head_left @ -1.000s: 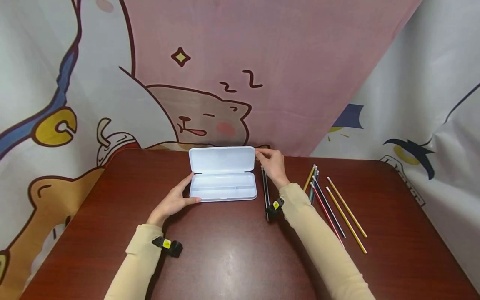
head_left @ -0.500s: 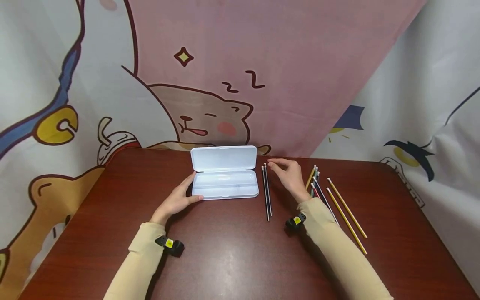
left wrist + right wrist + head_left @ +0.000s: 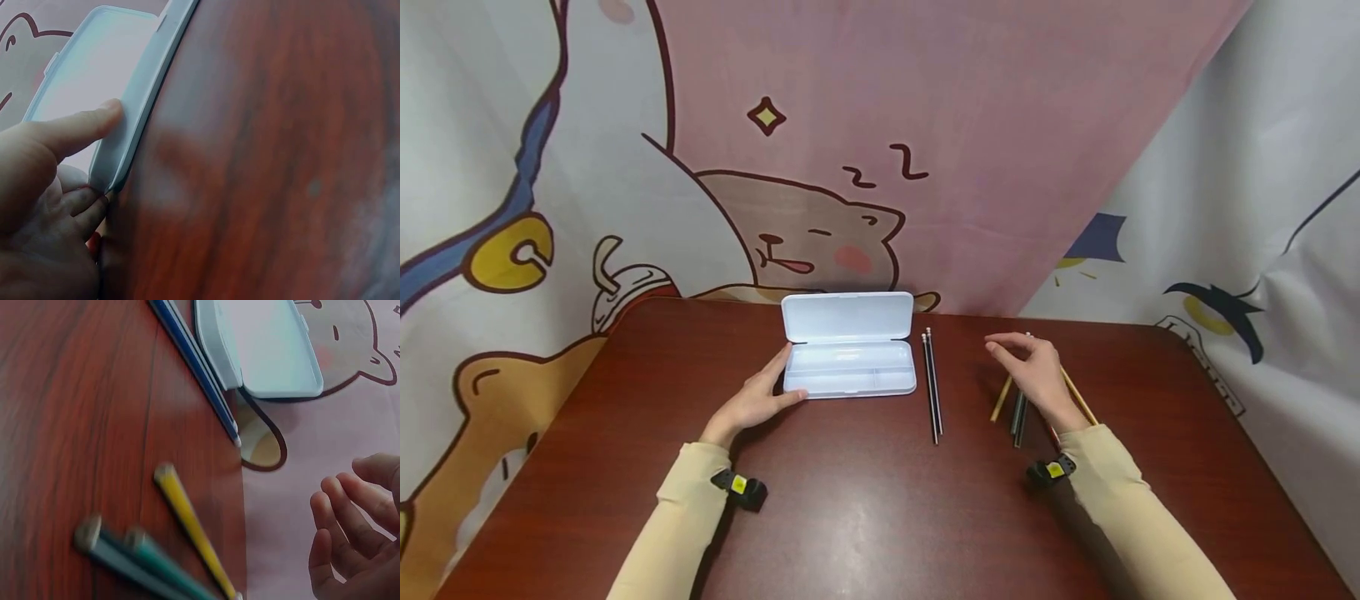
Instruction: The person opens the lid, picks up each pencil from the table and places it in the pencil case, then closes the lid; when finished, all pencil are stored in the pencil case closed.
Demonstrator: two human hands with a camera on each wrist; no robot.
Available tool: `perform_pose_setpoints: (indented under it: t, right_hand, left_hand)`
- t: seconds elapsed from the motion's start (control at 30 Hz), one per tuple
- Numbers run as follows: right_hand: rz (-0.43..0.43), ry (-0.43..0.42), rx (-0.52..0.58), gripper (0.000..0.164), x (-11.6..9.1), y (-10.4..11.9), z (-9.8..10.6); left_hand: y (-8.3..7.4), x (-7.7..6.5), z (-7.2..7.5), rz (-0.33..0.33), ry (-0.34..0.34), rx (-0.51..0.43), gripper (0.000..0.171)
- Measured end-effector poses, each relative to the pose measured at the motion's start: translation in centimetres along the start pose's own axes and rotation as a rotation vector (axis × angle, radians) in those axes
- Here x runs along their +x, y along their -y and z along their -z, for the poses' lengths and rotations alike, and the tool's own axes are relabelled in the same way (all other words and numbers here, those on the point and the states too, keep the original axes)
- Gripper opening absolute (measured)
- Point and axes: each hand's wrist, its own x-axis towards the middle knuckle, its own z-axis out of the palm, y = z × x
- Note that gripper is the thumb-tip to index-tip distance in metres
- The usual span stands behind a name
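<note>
An open pale-blue pencil case (image 3: 820, 393) stands on the table, lid (image 3: 847, 317) raised at the back. My left hand (image 3: 752, 406) holds its left end, with the thumb (image 3: 87, 128) over the front wall and the other fingers round the end. To the right of the case, two dark pencils (image 3: 932, 387) lie side by side. Farther right, my right hand (image 3: 1037, 375) hovers over a group of pencils, its fingers loosely bent and holding nothing. Below it a yellow pencil (image 3: 194, 525) and dark green pencils (image 3: 1020, 421) show; hand and sleeve partly hide the others.
The brown table (image 3: 850, 517) ends at the back against a cartoon-printed cloth (image 3: 985, 167). Another yellow pencil (image 3: 1078, 396) pokes out to the right of my right hand. A small black camera (image 3: 1051, 472) is strapped at that wrist.
My right hand has moved right, from beside the case lid, past the two dark pencils, to above the other pencils. My left hand keeps its hold on the case.
</note>
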Motion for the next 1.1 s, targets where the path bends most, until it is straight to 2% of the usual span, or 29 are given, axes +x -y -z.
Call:
perform_pose_setpoints:
  t: [0.27,0.47,0.57,0.8,0.97,1.1]
  right_hand:
    - [0.014,-0.030,-0.115,0.022,-1.9,-1.5,3.1]
    - [0.000,-0.011,-0.202,0.023,-3.9,-2.8,5.7]
    - [-0.022,-0.006,-0.259,0.024,-4.9,-3.5,6.8]
    - [-0.126,-0.004,-0.305,0.027,-7.6,-5.1,9.3]
    - [-0.141,-0.001,-0.321,0.026,-8.5,-6.0,10.3]
    - [-0.167,0.027,-0.345,0.026,-8.9,-6.5,10.3]
  left_hand:
    - [-0.1,-0.1,0.1,-0.004,-0.001,0.011,0.091]
    - [0.2,-0.2,0.1,-0.069,0.007,0.022,0.088]
    - [0.2,-0.1,0.0,-0.085,0.004,0.025,0.087]
    - [-0.2,0.0,-0.3,-0.076,0.008,0.032,0.086]
    - [-0.2,-0.1,-0.3,-0.068,0.003,0.042,0.086]
    - [-0.1,-0.1,-0.3,-0.067,-0.001,0.044,0.086]
